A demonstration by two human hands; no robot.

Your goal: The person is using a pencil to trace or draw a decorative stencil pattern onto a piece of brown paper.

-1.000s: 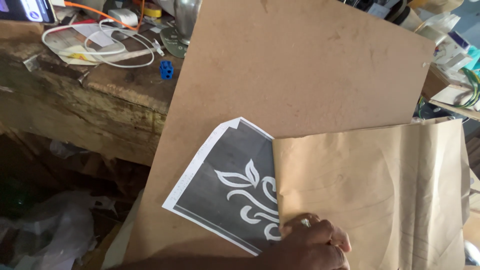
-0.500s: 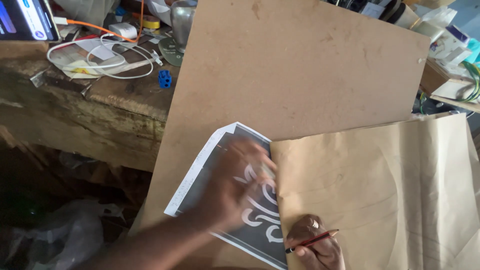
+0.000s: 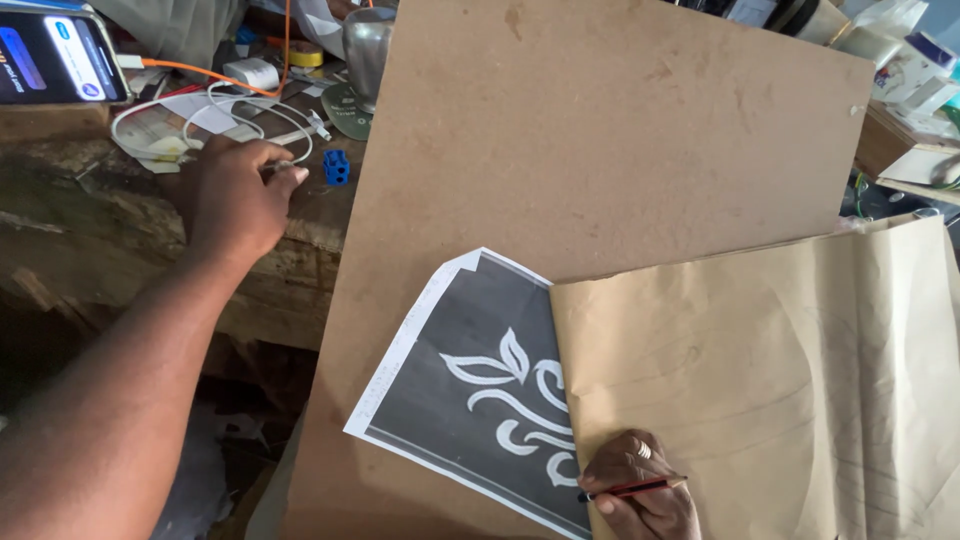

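Observation:
My left hand (image 3: 238, 195) reaches out over the wooden workbench (image 3: 90, 230), fingers pinched together near a white cable (image 3: 215, 115) and a small blue block (image 3: 336, 167); I cannot tell if it holds anything. My right hand (image 3: 640, 485) rests at the bottom on a dark printed sheet with a white leaf scroll pattern (image 3: 480, 380), gripping a red pencil (image 3: 632, 489). A large brown paper sheet (image 3: 770, 380) overlaps the print's right side. Both lie on a big brown board (image 3: 600, 150).
A phone with a lit screen (image 3: 55, 55) stands at the top left. An orange cable (image 3: 200, 70), a tape roll (image 3: 305, 55) and a metal cup (image 3: 365, 50) sit on the bench. Boxes and clutter (image 3: 910, 75) fill the top right.
My left hand has lifted off the printed sheet and moved up and left to the workbench by the white cable. My right hand still holds the pencil at the bottom.

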